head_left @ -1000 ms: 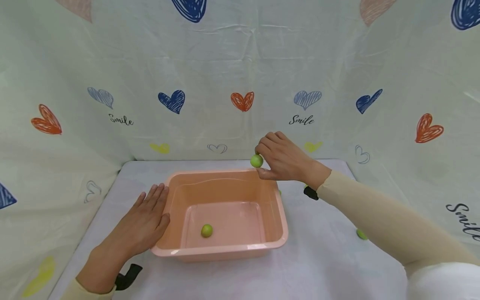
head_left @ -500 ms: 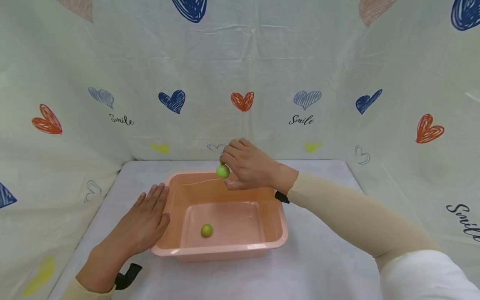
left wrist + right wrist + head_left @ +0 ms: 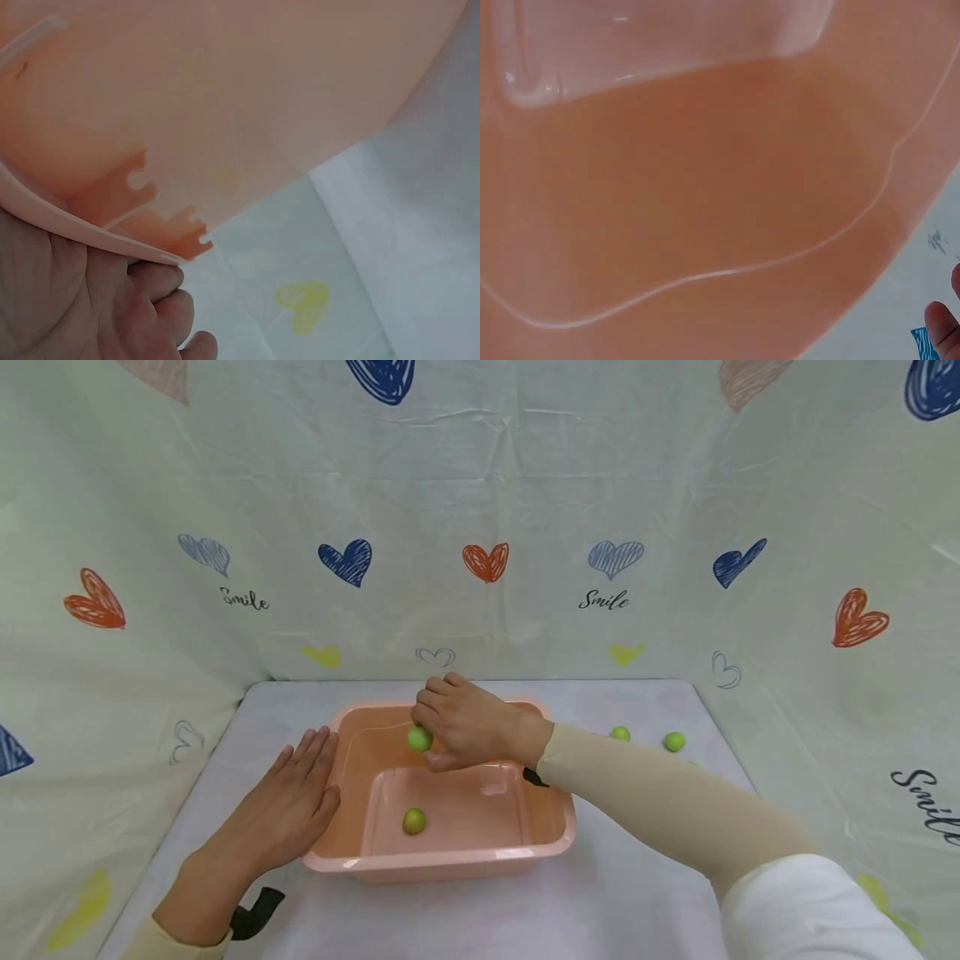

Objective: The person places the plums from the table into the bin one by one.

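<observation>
A pink plastic basin [image 3: 438,862] stands on the table, with one small green lime [image 3: 414,821] lying on its floor. My right hand [image 3: 472,724] is over the basin's back half, fingers and thumb pinching another small lime [image 3: 420,738] above the inside. In the right wrist view only fingertips [image 3: 941,326] show at the lower right corner; the held lime is out of that view. Flat against the basin's left rim rests my left hand [image 3: 281,806], its fingers straight. From below, the left wrist view has those fingers [image 3: 161,311] under the rim [image 3: 90,236].
To the right of the basin, beyond the right forearm, lie a lime [image 3: 620,733] and another lime [image 3: 674,742] on the white-covered table [image 3: 637,893]. A curtain [image 3: 480,468] printed with hearts hangs behind the table and along both sides.
My right hand has carried the pinched lime leftward from the basin's back right corner, then lower, over its inside. Limes on the right have come out from behind the arm. The left hand stays put.
</observation>
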The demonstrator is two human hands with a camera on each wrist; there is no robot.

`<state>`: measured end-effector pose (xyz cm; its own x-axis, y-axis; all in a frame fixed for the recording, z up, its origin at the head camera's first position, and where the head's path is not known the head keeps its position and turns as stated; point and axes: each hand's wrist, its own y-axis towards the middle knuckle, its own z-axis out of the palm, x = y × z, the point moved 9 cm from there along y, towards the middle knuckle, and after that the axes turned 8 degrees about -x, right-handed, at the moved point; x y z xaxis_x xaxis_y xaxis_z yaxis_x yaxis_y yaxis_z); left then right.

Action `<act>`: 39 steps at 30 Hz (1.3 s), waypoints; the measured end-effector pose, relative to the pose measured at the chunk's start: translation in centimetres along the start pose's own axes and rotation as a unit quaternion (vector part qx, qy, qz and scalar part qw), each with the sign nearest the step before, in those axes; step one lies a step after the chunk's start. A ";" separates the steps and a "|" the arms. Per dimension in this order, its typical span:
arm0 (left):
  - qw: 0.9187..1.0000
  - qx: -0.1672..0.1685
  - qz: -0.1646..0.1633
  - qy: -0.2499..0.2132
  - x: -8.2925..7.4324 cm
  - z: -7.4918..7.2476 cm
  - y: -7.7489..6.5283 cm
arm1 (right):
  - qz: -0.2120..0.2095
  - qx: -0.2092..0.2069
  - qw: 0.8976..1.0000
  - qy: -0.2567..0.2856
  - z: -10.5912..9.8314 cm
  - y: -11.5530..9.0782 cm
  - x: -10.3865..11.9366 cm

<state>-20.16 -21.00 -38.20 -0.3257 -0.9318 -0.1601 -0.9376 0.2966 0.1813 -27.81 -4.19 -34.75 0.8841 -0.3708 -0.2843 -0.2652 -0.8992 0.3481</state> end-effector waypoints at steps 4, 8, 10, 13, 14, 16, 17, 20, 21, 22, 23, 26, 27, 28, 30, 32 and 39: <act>1.000 -0.002 -0.001 0.001 0.0 0.0 0.0 | -0.001 0.029 1.000 0.002 1.1 -0.1 0.4; 1.000 -0.002 0.000 0.000 0.0 -0.1 0.0 | -0.006 0.047 0.999 -0.001 1.9 -0.3 0.7; 1.000 -0.001 0.001 -0.001 0.0 -0.1 0.1 | -0.008 0.051 0.999 -0.007 2.2 -0.4 0.8; 1.000 -0.001 0.002 -0.003 0.0 -0.1 0.1 | -0.011 0.052 0.999 -0.013 2.5 -0.5 0.9; 1.000 -0.002 0.001 -0.002 0.0 -0.1 0.1 | -0.011 0.051 0.999 -0.013 2.6 -0.6 0.9; 1.000 -0.002 0.000 -0.002 0.0 -0.1 0.1 | -0.013 0.052 0.998 -0.013 2.8 -0.7 1.0; 1.000 -0.002 0.000 -0.002 0.0 -0.1 0.1 | -0.014 0.052 0.998 -0.013 2.9 -0.8 1.0; 1.000 0.000 -0.003 -0.004 0.1 -0.1 0.1 | -0.017 0.058 0.998 -0.015 3.3 -0.9 1.2; 1.000 0.001 -0.003 -0.006 0.1 -0.1 0.1 | -0.018 0.060 0.998 -0.017 3.4 -1.0 1.3; 1.000 0.001 -0.004 -0.005 0.1 -0.1 0.1 | -0.019 0.062 0.998 -0.017 3.5 -1.0 1.3; 1.000 0.002 -0.004 -0.006 0.1 0.0 0.1 | -0.020 0.063 0.998 -0.019 3.6 -1.0 1.4; 1.000 0.004 -0.007 -0.006 0.2 0.0 0.1 | -0.027 0.060 0.998 -0.022 3.7 -1.1 1.6; 1.000 0.005 -0.009 -0.005 0.2 0.1 0.1 | -0.029 0.060 0.998 -0.023 3.7 -1.0 1.6; 1.000 0.006 -0.010 -0.004 0.2 0.1 0.1 | -0.030 0.060 0.997 -0.022 3.8 -1.0 1.6; 1.000 0.007 -0.011 -0.004 0.2 0.1 0.1 | -0.030 0.063 0.997 -0.020 3.9 -1.0 1.7; 1.000 0.007 -0.012 -0.005 0.2 0.1 0.1 | -0.031 0.065 0.997 -0.019 4.0 -0.9 1.7; 1.000 0.006 -0.013 -0.007 0.3 0.1 0.2 | -0.028 0.080 0.996 -0.021 4.5 -0.9 1.8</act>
<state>-20.41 -21.17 -38.31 -0.3026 -0.9362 -0.1786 -0.9473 0.2748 0.1644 -27.74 -5.07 -39.56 0.8834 -0.3247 -0.3379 -0.2761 -0.9432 0.1846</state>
